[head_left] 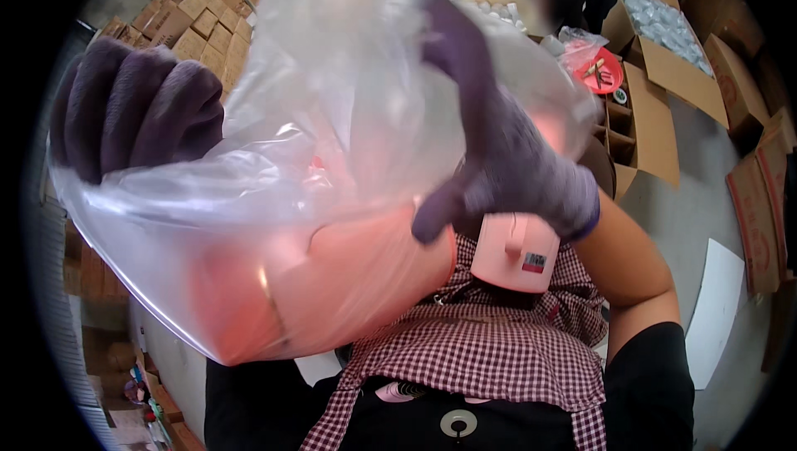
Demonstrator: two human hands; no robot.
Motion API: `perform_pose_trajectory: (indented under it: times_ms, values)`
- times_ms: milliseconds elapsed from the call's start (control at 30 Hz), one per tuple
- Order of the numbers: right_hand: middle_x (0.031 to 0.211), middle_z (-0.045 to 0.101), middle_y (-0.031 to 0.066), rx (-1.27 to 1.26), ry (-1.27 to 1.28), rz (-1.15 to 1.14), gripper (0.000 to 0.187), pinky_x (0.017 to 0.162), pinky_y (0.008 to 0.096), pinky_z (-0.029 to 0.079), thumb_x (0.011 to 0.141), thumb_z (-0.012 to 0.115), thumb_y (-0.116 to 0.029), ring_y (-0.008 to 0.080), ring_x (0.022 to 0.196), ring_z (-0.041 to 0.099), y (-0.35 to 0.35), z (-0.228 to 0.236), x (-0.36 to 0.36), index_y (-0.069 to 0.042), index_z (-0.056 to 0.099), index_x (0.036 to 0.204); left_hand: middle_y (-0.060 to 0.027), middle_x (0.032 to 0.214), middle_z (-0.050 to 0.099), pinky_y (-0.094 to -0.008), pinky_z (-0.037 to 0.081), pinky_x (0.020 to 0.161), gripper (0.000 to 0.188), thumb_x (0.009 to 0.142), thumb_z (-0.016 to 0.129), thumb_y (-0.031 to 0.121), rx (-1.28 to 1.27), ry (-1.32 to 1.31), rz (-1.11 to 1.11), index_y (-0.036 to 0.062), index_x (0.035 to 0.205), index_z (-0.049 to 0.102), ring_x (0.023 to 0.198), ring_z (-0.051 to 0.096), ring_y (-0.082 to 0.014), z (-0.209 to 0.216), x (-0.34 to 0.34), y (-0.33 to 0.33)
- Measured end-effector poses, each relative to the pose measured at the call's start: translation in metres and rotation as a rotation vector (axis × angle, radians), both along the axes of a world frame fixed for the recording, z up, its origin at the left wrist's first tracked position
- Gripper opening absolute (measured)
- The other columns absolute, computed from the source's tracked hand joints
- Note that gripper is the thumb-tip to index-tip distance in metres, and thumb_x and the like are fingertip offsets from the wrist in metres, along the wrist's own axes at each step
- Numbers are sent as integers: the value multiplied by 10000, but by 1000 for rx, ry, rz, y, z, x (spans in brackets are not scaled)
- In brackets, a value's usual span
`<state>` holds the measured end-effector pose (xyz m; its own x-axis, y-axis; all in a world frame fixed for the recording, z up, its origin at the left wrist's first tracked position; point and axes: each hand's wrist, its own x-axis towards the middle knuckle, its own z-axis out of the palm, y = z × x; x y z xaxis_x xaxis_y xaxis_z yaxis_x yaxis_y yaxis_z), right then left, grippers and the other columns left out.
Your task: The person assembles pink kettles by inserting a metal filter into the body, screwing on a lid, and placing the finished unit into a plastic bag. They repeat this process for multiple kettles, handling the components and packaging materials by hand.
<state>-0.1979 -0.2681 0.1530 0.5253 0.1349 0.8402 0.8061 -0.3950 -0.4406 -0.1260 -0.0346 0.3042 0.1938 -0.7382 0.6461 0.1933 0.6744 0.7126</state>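
One clear bag (349, 110) is gripped by the left hand (137, 110); the right hand (506, 144) is spread; the pink vessel (365, 264) seems covered, the bag unclosed.

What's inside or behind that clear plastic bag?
A rounded pink object shows blurred through the clear plastic bag; inside or behind, can't tell. Creased film and the gloved right hand hide parts of it; anything further is unclear.
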Motion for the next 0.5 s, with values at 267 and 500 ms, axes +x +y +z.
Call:
perform_pose_trajectory:
  times_ms: [267,500]
  values:
    - [630,580,81,-68,383,154,382,606,351,462,924,747,-388,192,597,562,-14,-8,-7,-43,639,801,-192,899,645,-556,590,753,181,967,497,107,-377,85,-843,13,842,587,828,673,-323,-46,-69,-10]
    - [742,671,133,-245,40,71,246,619,353,501,886,794,-203,283,656,644,-30,-2,1,-48,724,1063,56,693,529,-230,434,521,306,1029,468,175,-450,267,-775,164,732,539,541,509,-45,-79,-84,-44]
